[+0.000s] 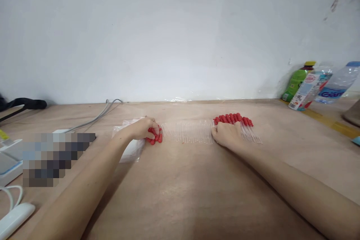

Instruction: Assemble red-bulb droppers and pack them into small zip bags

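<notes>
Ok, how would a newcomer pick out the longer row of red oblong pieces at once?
On the table below the white wall, find the right hand. Just beyond its fingers lies the row of red oblong pieces, whose visible stretch is longer than the red cluster at the left hand.

1 head camera looks forward, down toward the hands (227, 134).

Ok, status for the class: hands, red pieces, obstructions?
Left hand at left red cluster; right hand at right red row. Thin transparent stems between. Bottles far right, away from both hands.
</notes>
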A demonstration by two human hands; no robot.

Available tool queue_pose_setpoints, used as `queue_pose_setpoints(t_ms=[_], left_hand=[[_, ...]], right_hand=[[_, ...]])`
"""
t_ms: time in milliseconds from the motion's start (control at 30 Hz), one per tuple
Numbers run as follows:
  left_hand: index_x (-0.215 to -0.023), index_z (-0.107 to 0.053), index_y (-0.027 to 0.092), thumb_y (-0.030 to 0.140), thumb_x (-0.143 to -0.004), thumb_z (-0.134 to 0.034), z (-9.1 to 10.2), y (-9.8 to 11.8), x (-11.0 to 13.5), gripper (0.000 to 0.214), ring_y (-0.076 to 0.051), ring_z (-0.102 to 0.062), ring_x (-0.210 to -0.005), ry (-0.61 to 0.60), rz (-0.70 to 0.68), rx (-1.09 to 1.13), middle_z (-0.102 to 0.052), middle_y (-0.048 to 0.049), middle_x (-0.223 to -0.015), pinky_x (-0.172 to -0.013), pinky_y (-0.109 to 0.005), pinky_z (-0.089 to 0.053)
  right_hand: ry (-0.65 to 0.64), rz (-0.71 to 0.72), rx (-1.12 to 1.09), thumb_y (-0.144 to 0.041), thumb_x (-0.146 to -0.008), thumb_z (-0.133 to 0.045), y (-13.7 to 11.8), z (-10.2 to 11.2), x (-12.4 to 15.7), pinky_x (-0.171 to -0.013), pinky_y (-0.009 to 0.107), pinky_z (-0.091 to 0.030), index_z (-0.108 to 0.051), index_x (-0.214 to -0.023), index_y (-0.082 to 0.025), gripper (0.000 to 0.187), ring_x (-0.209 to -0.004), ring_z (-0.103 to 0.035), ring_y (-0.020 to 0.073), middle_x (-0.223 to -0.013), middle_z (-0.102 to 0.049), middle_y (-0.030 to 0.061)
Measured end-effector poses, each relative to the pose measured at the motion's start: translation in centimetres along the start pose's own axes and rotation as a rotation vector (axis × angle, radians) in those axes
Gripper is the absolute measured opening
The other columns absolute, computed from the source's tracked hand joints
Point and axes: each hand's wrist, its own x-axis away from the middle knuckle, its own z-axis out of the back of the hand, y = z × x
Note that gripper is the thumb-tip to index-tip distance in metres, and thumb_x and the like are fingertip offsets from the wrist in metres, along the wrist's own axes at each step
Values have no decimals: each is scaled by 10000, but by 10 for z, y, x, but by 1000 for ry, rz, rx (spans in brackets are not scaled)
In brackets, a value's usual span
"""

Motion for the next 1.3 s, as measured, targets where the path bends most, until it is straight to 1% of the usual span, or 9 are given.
queue_pose_setpoints(t_ms=[100,267,367,467,567,667,833,1033,1300], left_hand=[[-556,-624,192,256,-592,-626,8,-2,-2,74,-169,-598,-640,-203,-16,-80,-625,-36,-691,-586,-257,-463],[-796,-614,183,330,-692,-589,13,9,-5,181,-138,-569,-641,-144,19,26,-615,-22,-731,-580,-233,-450],[-861,-549,166,347,-743,-554,-15,23,-8,216,-122,-571,-700,-2,8,329,-612,-34,-819,-651,-245,-462],[-959,-499,170,350,-769,-527,-62,40,-8,263,-113,-574,-720,145,-17,568,-601,-36,-848,-699,-265,-469],[-925,-527,148,328,-777,-527,-102,53,-2,233,-135,-588,-784,121,57,614,-607,-58,-859,-746,-285,-465],[-836,-527,140,301,-727,-599,-120,62,6,207,-127,-581,-756,121,35,574,-586,-52,-859,-701,-253,-465],[-735,-462,156,305,-746,-588,-118,63,11,195,-86,-517,-567,148,16,429,-508,19,-671,-518,-198,-415],[-895,-498,176,255,-763,-580,-117,62,12,174,-142,-573,-820,202,-59,342,-583,-26,-855,-716,-266,-474],[-920,-581,158,296,-770,-570,-119,61,11,204,-157,-616,-779,171,-73,321,-652,-45,-873,-721,-294,-502]], right_hand=[[118,34,36,-282,-827,-317,2,-2,8,-658,365,-249,-542,-681,-127,310,-572,-518,194,-621,-606,103],[261,215,-45,-274,-887,-233,9,-9,22,-661,315,-243,-471,-757,-143,302,-599,-481,168,-697,-580,73],[314,357,-201,-234,-897,-235,13,-15,27,-718,317,-263,-459,-790,-146,264,-608,-486,148,-719,-574,55],[369,432,-342,-213,-893,-270,15,-22,30,-765,320,-283,-479,-895,-138,222,-729,-529,166,-814,-593,76],[376,495,-387,-206,-887,-297,17,-24,33,-765,317,-303,-490,-1014,-142,239,-859,-523,188,-939,-591,104],[332,561,-402,-197,-877,-330,15,-20,39,-773,319,-301,-539,-970,-161,232,-844,-518,177,-898,-597,82],[318,612,-480,-220,-861,-396,5,-14,47,-777,320,-284,-575,-917,-172,194,-732,-524,138,-805,-611,41],[398,649,-517,-219,-859,-421,0,-14,47,-755,310,-289,-577,-890,-163,168,-680,-518,119,-753,-609,26],[402,711,-534,-210,-859,-425,0,-18,45,-776,313,-299,-561,-929,-165,159,-730,-519,130,-792,-607,37]])
